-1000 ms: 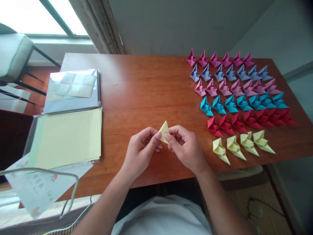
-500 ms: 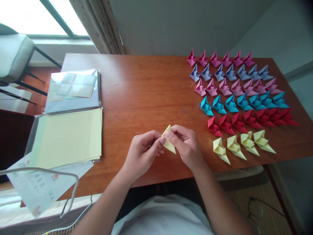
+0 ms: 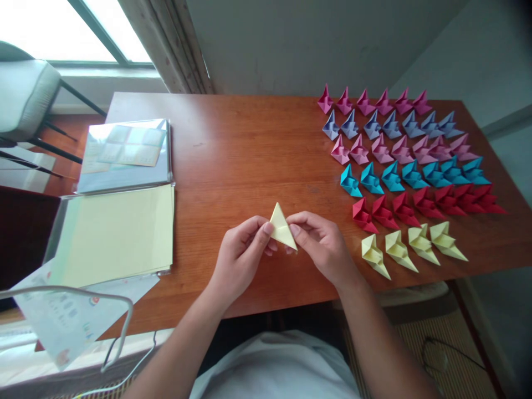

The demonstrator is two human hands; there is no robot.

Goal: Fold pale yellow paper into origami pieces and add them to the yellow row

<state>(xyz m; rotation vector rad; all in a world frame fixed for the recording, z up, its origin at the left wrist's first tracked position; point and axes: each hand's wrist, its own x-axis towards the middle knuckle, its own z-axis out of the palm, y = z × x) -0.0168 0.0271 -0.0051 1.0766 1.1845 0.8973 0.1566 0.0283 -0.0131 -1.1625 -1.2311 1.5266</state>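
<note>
A small pale yellow folded paper (image 3: 281,226), triangular with its point up, is held above the near part of the wooden table (image 3: 241,160). My left hand (image 3: 243,252) pinches its left edge between thumb and fingers. On the opposite edge, my right hand (image 3: 320,241) grips it with the thumb in front and the fingers partly hidden behind. Nearest to my right hand are several finished yellow folded paper pieces (image 3: 375,255) in a row on the table.
Rows of red (image 3: 363,215), turquoise (image 3: 349,180), pink, lavender and magenta (image 3: 325,101) paper pieces stand at the right. On the left lies an open clear-sleeved folder (image 3: 124,160) with yellow paper sheets (image 3: 120,233). A bent pale tube (image 3: 128,316) crosses the lower left.
The yellow paper has turned to show a broad, flat triangular face. My right thumb has slid from its middle to its right edge, and my hands are slightly farther apart.
</note>
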